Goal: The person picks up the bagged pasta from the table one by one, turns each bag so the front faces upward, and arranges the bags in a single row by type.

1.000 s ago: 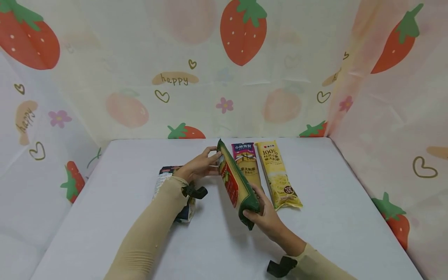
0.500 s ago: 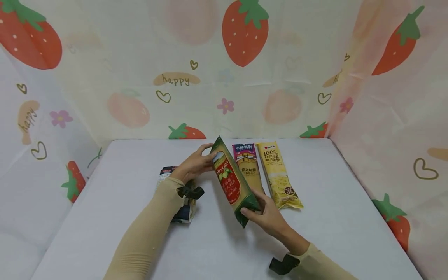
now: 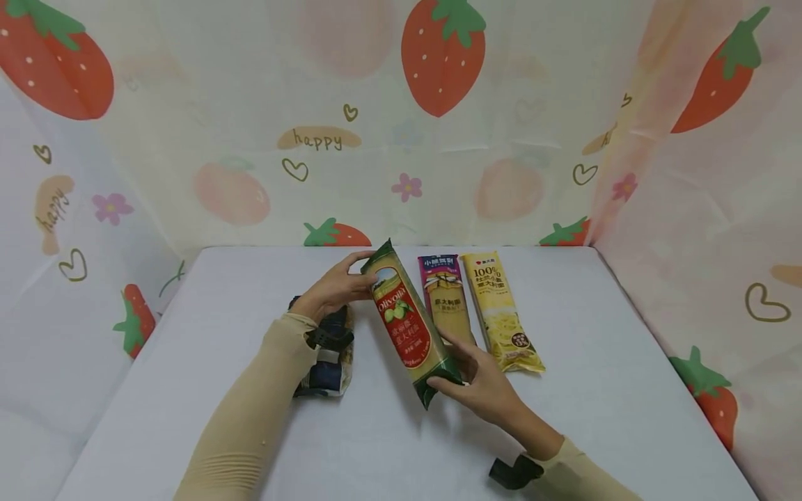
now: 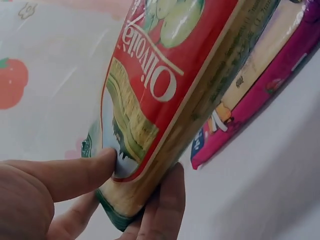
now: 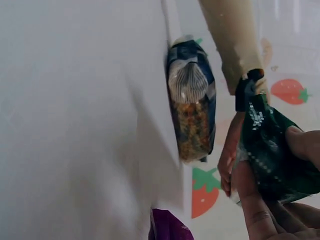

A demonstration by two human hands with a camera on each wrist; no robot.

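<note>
Both hands hold a long green-and-gold spaghetti packet [image 3: 401, 316] with a red label, tilted above the table. My left hand [image 3: 335, 287] pinches its upper end; in the left wrist view the thumb [image 4: 85, 172] lies on the printed front and the fingers go behind. My right hand [image 3: 479, 386] grips the lower green end, thumb in front; in the right wrist view that crimped green end [image 5: 275, 150] sits between thumb and fingers. Behind the packet lies a purple-topped pasta packet [image 3: 446, 296], partly covered by it. A yellow pasta packet [image 3: 503, 313] lies to its right.
A dark blue pasta bag [image 3: 326, 372] with a clear window lies left of the held packet, partly hidden by the left wrist. The white-covered table [image 3: 207, 334] ends at a strawberry-print curtain [image 3: 351, 69] behind and at both sides.
The held packet has turned so its red-labelled front faces the head camera more, and its upper end has shifted left. The left hand has moved left with it; both hands keep their hold.
</note>
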